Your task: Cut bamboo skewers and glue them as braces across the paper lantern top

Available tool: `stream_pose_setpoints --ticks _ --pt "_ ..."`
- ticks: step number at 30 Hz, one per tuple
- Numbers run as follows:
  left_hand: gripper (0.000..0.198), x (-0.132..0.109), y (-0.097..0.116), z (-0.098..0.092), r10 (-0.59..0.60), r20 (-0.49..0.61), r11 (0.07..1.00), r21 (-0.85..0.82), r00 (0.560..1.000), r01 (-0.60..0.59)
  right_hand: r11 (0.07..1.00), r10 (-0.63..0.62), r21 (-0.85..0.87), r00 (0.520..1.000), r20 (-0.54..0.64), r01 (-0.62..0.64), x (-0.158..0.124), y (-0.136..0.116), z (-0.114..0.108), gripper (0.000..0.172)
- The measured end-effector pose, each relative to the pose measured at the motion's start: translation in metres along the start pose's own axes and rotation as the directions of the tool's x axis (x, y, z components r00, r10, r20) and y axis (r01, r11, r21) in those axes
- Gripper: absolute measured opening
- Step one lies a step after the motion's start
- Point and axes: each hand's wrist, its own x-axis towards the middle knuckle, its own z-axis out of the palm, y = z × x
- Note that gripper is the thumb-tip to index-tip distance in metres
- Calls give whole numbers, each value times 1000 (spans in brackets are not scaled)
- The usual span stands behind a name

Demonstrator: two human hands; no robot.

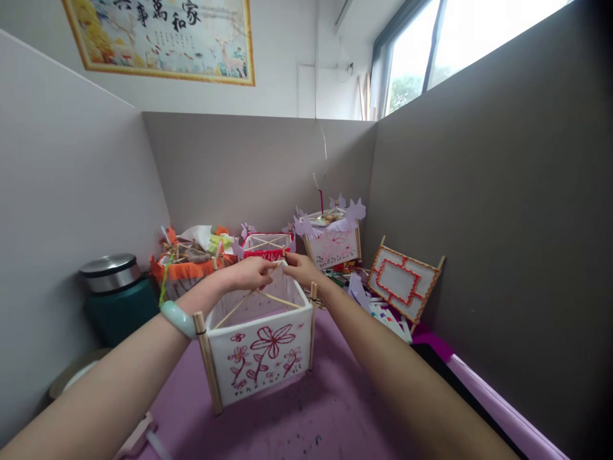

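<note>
A white paper lantern stands on the purple table in front of me, with wooden sticks at its corners. Red and pink flowers are drawn on its near side, and thin strips cross over its open top. At its far corner, my left hand is closed, its fingertips pinched at the rim beside the end of a thin strip. My right hand grips the same corner from the right, fingers close to the left ones. What exactly sits between the fingertips is too small to make out. A pale green bangle is on my left wrist.
Behind stand an orange-trimmed lantern, a red-trimmed lantern and a lantern with purple cutouts. A framed panel leans at the right, near white markers. A dark green flask stands left. Grey partitions enclose the table.
</note>
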Motion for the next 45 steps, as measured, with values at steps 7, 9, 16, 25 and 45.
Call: stream_pose_setpoints --ticks 7,9,16,25,45 --pt "46 -1 0 -1 21 -22 1000 23 1000 -21 1000 3 -11 999 34 -3 -5 -11 -1 32" --pt "46 0 -1 -1 21 -25 1000 21 999 -21 1000 3 -19 999 38 -2 -5 -13 -1 32" --pt "50 0 0 -2 6 -5 1000 -3 1000 -6 999 9 -46 999 33 -7 -3 -10 -2 32" --pt "48 0 0 -1 11 -4 1000 -13 1000 -11 997 21 -69 1000 9 -21 1 -5 -1 30" --pt "70 -53 -66 13 -432 -640 893 -403 635 201 882 397 -330 907 139 -335 -183 0 -25 24"
